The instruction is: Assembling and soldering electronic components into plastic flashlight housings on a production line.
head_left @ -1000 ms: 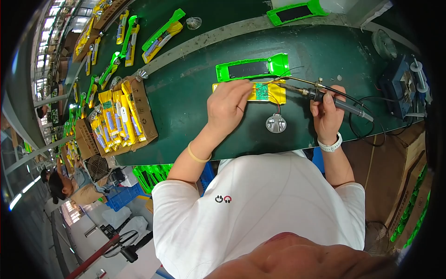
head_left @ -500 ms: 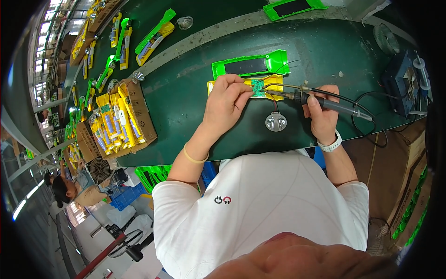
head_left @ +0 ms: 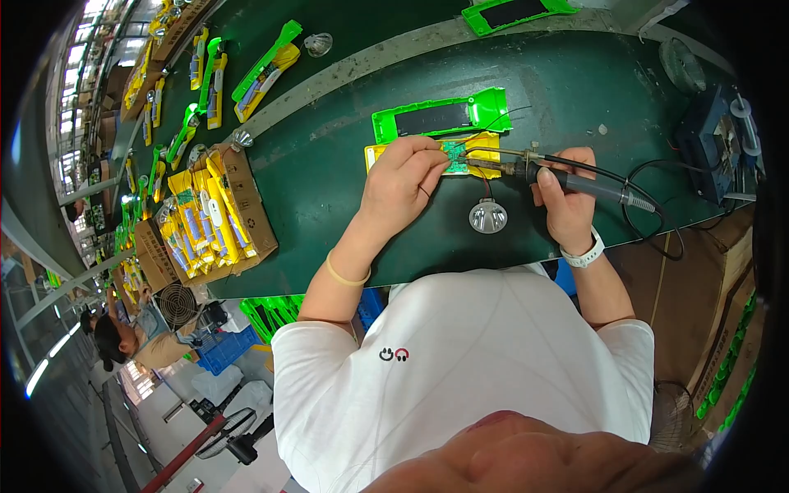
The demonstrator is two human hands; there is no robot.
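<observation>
My right hand (head_left: pixel 567 193) is closed round the dark handle of a soldering iron (head_left: pixel 588 184) with a thin feed tube beside its tip. The tip reaches the right side of a small green circuit board (head_left: pixel 454 156). That board lies in a yellow housing (head_left: pixel 486 141) on the bench. Over the board's left edge, my left hand (head_left: pixel 399 185) is closed in a pinch; what its fingertips hold is hidden. A round silver lamp reflector (head_left: pixel 488 216) hangs off the board by wires, just below the housing. Beyond it lies a green housing (head_left: pixel 440 117) with a dark panel.
On the left, a cardboard box (head_left: pixel 253 201) holds several yellow housings. A blue soldering station (head_left: pixel 711 148) stands at the right, its cable looping along the bench edge. More green and yellow lamps (head_left: pixel 267 70) lie past the metal strip. A co-worker (head_left: pixel 156 349) sits at far left.
My left fingers have dipped slightly over the board. The soldering iron stays at almost the same spot, and the whole view has shifted a little.
</observation>
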